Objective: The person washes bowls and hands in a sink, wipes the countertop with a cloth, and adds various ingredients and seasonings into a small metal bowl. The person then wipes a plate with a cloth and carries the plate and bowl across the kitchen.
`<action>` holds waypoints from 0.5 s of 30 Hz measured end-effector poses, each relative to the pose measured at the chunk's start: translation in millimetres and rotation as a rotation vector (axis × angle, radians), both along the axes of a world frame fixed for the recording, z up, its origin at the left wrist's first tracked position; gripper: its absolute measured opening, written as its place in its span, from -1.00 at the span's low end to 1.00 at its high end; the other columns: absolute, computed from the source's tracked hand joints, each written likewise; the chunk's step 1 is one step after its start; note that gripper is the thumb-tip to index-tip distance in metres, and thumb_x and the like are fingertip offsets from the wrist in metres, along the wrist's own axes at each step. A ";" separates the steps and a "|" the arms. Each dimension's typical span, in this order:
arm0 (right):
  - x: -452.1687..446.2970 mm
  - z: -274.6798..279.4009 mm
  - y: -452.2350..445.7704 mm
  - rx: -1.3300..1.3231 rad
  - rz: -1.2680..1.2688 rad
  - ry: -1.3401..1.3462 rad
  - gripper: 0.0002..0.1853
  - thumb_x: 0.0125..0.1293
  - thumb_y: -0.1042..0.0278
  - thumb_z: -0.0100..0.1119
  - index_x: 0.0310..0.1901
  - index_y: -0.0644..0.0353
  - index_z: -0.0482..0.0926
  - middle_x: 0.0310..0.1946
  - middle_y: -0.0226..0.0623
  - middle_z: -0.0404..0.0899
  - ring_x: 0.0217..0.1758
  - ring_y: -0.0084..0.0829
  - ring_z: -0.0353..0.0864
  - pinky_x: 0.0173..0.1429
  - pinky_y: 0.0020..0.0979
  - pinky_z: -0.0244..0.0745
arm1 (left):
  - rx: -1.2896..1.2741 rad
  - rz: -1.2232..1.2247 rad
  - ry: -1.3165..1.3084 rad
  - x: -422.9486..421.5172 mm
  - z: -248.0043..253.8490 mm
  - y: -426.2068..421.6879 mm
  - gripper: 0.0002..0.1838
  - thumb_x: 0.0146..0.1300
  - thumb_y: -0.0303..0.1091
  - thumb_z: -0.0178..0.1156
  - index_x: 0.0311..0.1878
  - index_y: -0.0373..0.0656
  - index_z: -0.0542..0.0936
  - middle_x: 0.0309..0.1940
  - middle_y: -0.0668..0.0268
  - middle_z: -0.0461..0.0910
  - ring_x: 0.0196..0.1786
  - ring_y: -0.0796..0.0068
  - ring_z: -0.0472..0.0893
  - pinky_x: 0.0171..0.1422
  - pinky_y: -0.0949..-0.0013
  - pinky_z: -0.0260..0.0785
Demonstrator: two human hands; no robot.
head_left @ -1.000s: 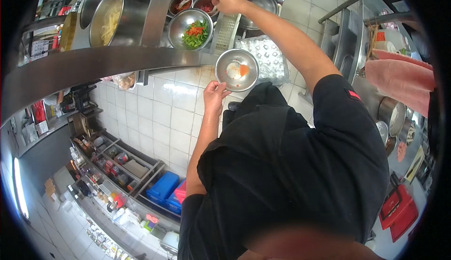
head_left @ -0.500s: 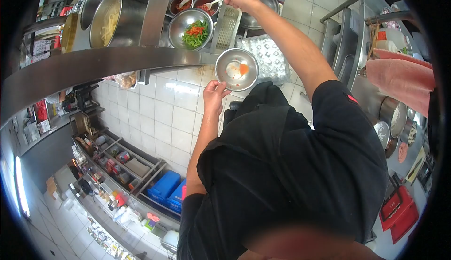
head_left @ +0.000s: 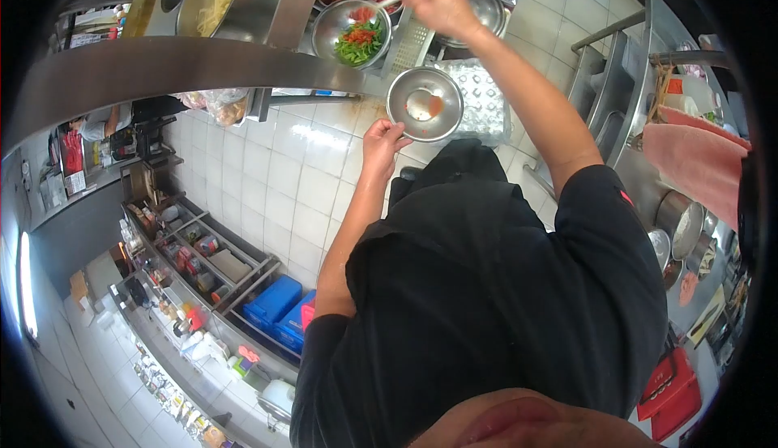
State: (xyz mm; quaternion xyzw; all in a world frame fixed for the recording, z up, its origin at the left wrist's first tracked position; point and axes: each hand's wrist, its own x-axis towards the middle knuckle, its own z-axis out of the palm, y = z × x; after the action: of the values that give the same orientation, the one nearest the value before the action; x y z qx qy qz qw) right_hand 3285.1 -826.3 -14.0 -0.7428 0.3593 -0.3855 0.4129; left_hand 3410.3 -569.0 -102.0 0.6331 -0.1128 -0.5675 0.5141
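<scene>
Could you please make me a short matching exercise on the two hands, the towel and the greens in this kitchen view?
Column one:
1. Left hand
2. Right hand
3. Towel
4. Greens

Column two:
A. Pink, at the right side of the view
B. Topped with red pieces
C. Holding a spoon by its handle
D. Gripping the rim of the nearer metal bowl

Right pairs: 1-D, 2-C, 3-A, 4-B.
</scene>
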 end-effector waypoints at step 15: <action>-0.4 -32.4 -27.4 0.601 -0.144 -0.461 -0.83 0.28 0.41 0.10 -0.20 0.31 0.61 -0.45 -0.30 0.62 -0.53 -0.52 0.50 -0.42 -0.52 0.40 | -0.008 0.053 0.010 -0.6 -4.7 6.2 -0.87 0.24 -0.51 0.19 -0.39 -0.18 0.44 -0.41 0.33 0.51 -0.37 0.55 0.57 -0.25 0.40 0.63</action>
State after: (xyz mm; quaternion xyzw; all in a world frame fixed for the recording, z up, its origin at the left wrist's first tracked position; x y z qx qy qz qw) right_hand 3284.7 -853.7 -46.3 -0.4552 0.4053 -0.4479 0.6542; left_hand 3409.7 -562.9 -106.7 0.6312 -0.0955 -0.5563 0.5321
